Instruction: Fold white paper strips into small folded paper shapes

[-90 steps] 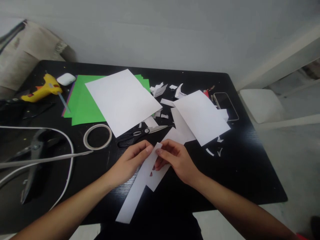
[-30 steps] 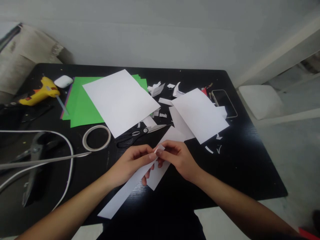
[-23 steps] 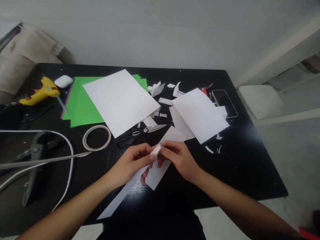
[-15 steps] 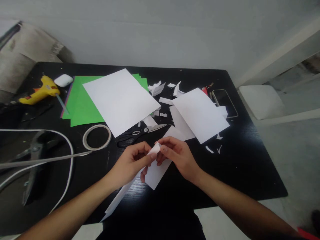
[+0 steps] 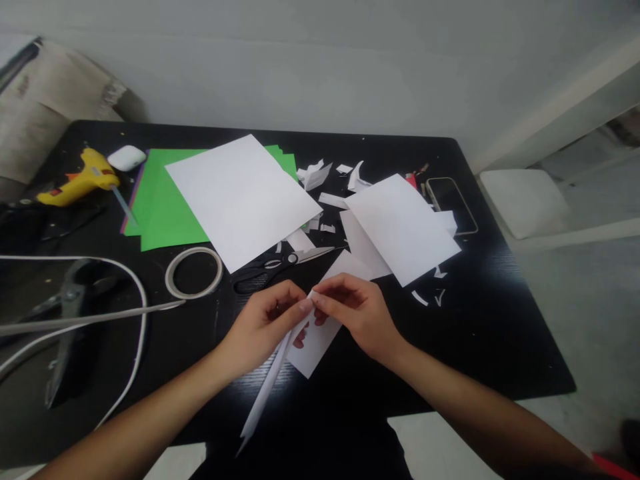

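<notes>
**While pinched at one end, slants off to the near left**

Held above the surface, just in from its near edge: a white strip, nipped at its upper end by left grip and right grip together, both closed thumb to finger, tips meeting or nearly so. Cannot tell from here which bears more of the hold.

Runs, on its long axis, from those tips down past the left grip and toward the left part of the near edge, free end at that edge or slightly over it. Lies mostly nearer the left grip, with only the upper tip by the right. Looks narrow and layered, as if creased lengthwise or seen edge-on; hard to say which.

Beneath the grips, apparently flat: a white piece. Toward the far edge: scissors, blades to the right, then a large sheet over green sheets. Left of the scissors: tape. By the far left corner: glue gun. By the far right corner: phone.

Nothing legible: sheets plain, any marking on the glue gun too small to read.
</notes>
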`<state>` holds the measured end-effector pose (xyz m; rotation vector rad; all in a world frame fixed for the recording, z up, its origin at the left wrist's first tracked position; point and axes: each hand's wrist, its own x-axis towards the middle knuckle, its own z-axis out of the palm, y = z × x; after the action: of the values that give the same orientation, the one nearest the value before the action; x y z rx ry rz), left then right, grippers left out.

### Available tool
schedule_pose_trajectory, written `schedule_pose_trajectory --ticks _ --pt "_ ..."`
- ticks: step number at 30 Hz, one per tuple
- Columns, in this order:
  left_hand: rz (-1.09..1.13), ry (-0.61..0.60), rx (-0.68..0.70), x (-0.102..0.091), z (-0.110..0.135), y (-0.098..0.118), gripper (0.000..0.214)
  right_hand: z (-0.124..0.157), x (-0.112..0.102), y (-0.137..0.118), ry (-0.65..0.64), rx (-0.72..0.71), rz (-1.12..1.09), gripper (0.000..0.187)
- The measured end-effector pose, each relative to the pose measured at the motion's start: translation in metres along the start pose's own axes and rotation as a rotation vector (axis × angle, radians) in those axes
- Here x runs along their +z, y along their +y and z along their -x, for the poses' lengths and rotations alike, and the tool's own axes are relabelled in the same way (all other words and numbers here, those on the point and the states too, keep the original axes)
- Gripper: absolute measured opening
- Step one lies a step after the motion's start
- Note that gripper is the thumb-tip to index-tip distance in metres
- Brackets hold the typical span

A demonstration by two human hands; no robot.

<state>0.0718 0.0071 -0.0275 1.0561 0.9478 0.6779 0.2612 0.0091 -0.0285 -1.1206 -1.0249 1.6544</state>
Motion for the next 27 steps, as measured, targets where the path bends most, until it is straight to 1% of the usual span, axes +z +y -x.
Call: schedule_pose_trajectory --ticks 5,12,19,27 --pt "-0.083 0.035 0.062 -0.0007 0.0014 0.0006 0.029 0.0008 0.0008 -0.0006 0.015 -0.005 0.047 0.015" --pt "-0.095 0.054 0.039 -0.0018 0.0017 -0.0019 0.031 0.0027 0.0013 0.0008 0.015 -0.040 0.028 0.013" --pt "-0.107 0.064 0.049 -0.0017 0.0030 -0.0004 0.032 0.0045 0.0033 -0.0003 0.027 -0.049 0.060 0.014" --pt "-0.072 0.076 0.065 -0.0032 0.0035 -0.0004 0.029 0.0058 0.0020 0.0026 -0.009 -0.050 0.034 0.016"
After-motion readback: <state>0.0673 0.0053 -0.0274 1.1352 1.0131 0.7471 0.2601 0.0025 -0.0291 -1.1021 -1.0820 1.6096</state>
